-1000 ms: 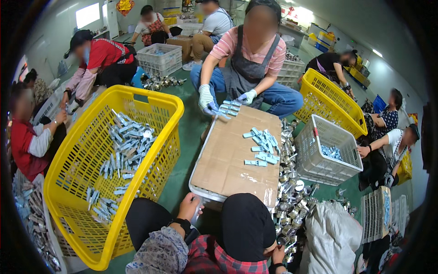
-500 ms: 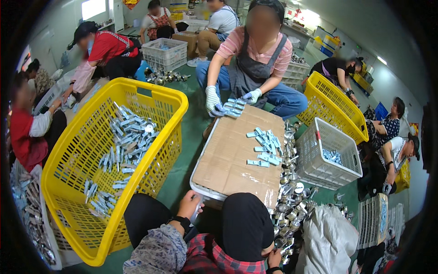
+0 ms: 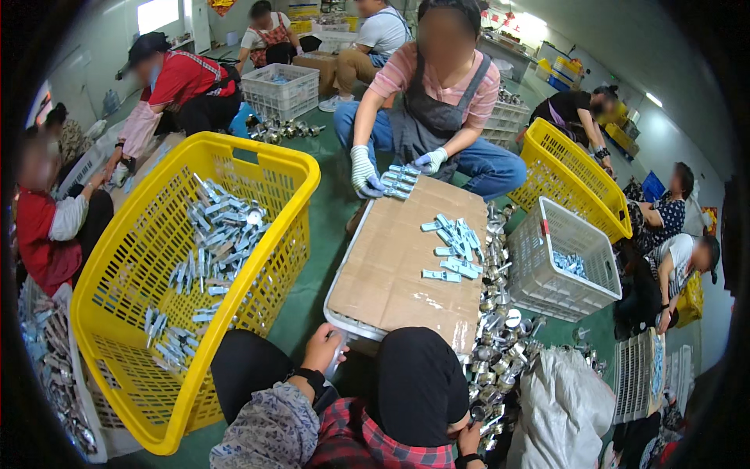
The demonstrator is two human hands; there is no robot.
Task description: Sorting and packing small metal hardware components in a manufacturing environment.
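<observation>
My left hand [image 3: 320, 350] is closed around a shiny grey metal piece [image 3: 337, 366], beside the near left corner of a cardboard-topped work surface [image 3: 383, 273]. Low beside my right knee, my right hand [image 3: 469, 439] is closed on a small metal part with a round end [image 3: 476, 414], at the edge of a heap of round-headed metal parts [image 3: 500, 352]. My knee partly hides that hand. Several light-blue flat metal pieces [image 3: 453, 246] lie loose on the cardboard. Across from me, a co-worker's striped-gloved hand [image 3: 364, 176] touches a row of similar pieces [image 3: 400, 181].
A large yellow basket [image 3: 266, 227] with blue pieces stands at my left. To the right are a white crate [image 3: 539, 273], another yellow basket [image 3: 578, 180] and a white woven sack [image 3: 564, 406]. Several co-workers sit around the room.
The round end of a metal part now shows at my right hand. My left hand stays nearly still. Co-workers at the far left and right have shifted their arms.
</observation>
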